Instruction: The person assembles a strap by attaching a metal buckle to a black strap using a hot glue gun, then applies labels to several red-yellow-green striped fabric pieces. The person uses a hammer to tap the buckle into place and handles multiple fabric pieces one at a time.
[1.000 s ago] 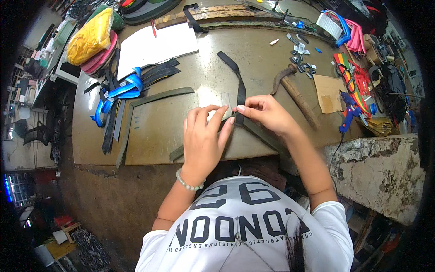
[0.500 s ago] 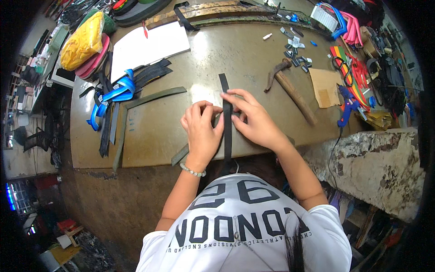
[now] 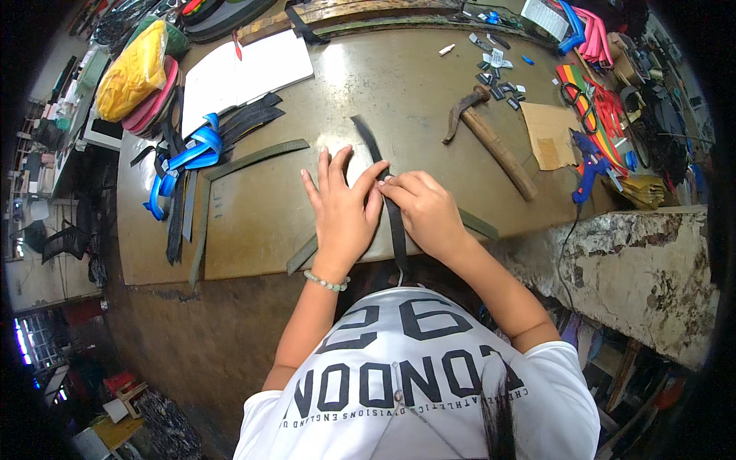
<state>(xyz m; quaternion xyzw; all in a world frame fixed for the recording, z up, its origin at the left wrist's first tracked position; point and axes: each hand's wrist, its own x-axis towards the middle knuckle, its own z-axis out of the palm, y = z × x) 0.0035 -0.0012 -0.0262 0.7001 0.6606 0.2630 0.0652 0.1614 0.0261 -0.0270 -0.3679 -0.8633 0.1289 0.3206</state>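
You were in a small craft workshop, strap or bag making by the look of it. Worn metal-topped workbench (image 3: 429, 84) carried a hammer (image 3: 491, 138), blue glue gun (image 3: 589, 165), cut dark strap lengths (image 3: 253, 157), blue webbing (image 3: 192, 153), small buckles (image 3: 494, 73). Coloured webbing heaps (image 3: 594, 84) sat at the right edge.

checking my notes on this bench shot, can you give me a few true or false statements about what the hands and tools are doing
1. Both hands press on the black strap. True: left hand and right hand meet on it.
2. The hammer is in the right hand. False: it lies on the table, untouched.
3. The blue glue gun lies near the table's right edge. True.
4. The left hand holds the blue straps. False: they lie apart, far to the left.
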